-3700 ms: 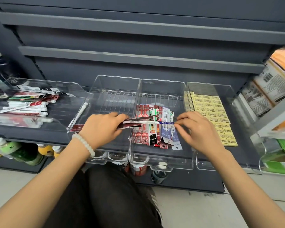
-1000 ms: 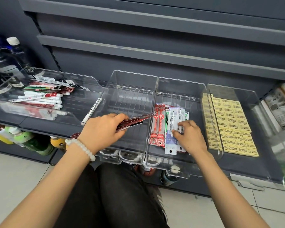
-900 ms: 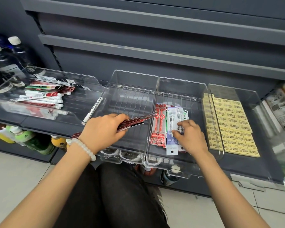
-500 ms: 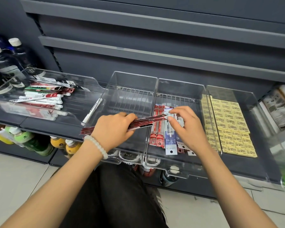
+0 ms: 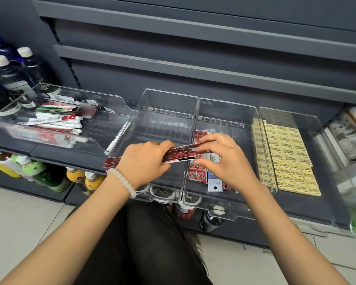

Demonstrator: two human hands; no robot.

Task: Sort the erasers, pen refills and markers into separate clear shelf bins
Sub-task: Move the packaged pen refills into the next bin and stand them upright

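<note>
A bundle of red refill packets (image 5: 179,156) lies crosswise above the wall between the two middle bins, gripped by the left hand (image 5: 145,163) and pinched at its right end by the right hand (image 5: 224,161). More refill packets (image 5: 199,173), red and blue-white, lie lengthwise toward the front of the second middle bin (image 5: 245,120). The first middle bin (image 5: 164,108) holds nothing on its wire floor. White markers (image 5: 58,124) are heaped in the left bin (image 5: 111,99), one (image 5: 118,138) leaning at its right edge. Yellow erasers (image 5: 286,157) fill the right bin (image 5: 312,128) in flat rows.

Head view, downward, close over bins (image 5: 224,112)
</note>
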